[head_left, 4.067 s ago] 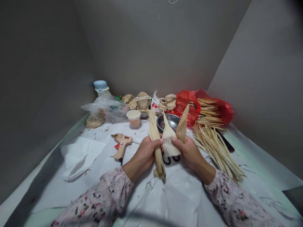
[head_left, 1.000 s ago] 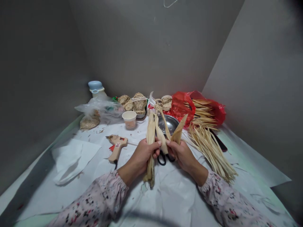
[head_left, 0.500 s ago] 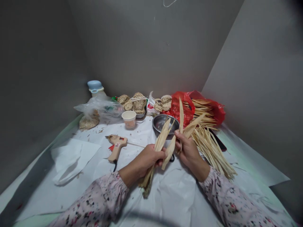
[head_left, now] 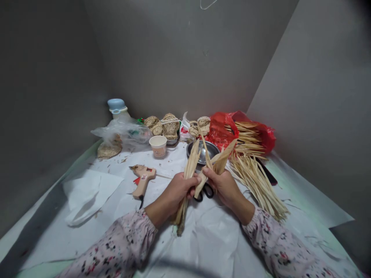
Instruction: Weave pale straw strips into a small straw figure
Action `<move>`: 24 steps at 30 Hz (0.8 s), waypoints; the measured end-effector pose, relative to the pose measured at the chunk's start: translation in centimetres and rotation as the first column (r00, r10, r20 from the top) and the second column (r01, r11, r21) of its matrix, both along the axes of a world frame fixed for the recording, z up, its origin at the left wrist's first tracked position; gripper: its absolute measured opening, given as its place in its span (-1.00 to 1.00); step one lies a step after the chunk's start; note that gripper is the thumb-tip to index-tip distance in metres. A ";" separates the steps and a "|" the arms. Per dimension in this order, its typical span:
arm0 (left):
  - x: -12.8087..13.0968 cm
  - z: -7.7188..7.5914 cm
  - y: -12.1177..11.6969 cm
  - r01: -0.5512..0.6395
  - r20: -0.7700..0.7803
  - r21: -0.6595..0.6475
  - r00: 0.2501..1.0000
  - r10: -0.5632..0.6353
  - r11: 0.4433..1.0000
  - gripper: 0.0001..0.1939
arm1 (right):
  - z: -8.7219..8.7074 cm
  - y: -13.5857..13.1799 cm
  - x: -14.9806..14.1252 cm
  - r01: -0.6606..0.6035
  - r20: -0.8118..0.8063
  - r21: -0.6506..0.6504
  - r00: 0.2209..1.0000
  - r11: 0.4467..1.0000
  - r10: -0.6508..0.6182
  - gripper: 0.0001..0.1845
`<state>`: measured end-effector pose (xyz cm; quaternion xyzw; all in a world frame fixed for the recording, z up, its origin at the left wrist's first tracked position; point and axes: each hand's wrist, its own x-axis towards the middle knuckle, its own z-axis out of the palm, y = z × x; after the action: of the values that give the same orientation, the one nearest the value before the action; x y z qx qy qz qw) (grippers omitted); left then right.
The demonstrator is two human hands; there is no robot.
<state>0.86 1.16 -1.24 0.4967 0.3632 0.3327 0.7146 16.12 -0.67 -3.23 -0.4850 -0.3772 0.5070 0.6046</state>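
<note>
my left hand [head_left: 179, 192] is clenched around a bunch of dried leaf strips [head_left: 189, 178], their frayed ends hanging below my fist. my right hand [head_left: 222, 187] grips a second bunch of strips [head_left: 218, 164], and its tips now lean closer to the left bunch than half a second ago. the black scissors handles [head_left: 206, 192] show again just under my hands, and the metal bowl [head_left: 203, 150] sits behind the strips. the glue gun [head_left: 142, 179] lies left of my left hand, and a loose pile of strips [head_left: 257, 185] lies right of my right hand.
</note>
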 end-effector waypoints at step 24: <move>0.0 0.1 -0.2 0.030 -0.044 -0.078 0.998 -0.034 0.996 -0.87 | 1.1 0.8 1.3 0.358 -0.240 0.162 0.918 0.920 -0.315 -0.66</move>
<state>0.90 1.01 -1.16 0.4816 0.3839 0.2956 0.7302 17.43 0.17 -2.16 -0.4226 -0.2715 0.4020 0.7655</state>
